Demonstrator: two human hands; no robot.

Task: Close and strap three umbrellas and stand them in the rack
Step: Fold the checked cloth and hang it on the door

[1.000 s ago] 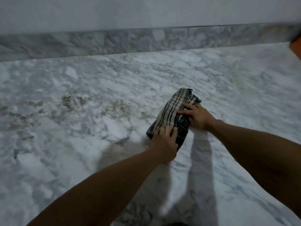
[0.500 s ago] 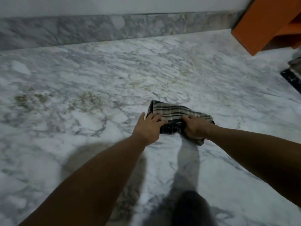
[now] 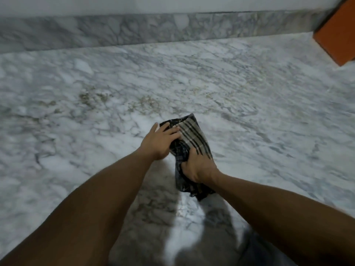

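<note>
A folded plaid umbrella [image 3: 194, 137] is lying on the marble floor [image 3: 249, 112] near the middle of the scene, its length running from far to near and leaning slightly to the right at the near end. Its canopy is showing beige cloth crossed by dark stripes on the far, upper face, while the near part is looking darker, a navy or black check bunched into loose folds. The fabric is looking crumpled rather than neatly rolled, and the near end is spreading out in a ragged dark edge on the floor.

The left hand [image 3: 161, 141] is resting on the far left part of the umbrella, fingers laid fairly straight across the cloth and pressing it. The right hand [image 3: 197, 166] is gripping the middle of the bundle, its fingers curling into the dark folds. The two hands are sitting close together on the same bundle.

Beyond, a grey marble skirting [image 3: 134, 29] is running along the foot of the wall, and an orange piece of furniture [image 3: 338, 35] is showing at the far right corner. Dark shadows of the arms are falling on the near floor.
</note>
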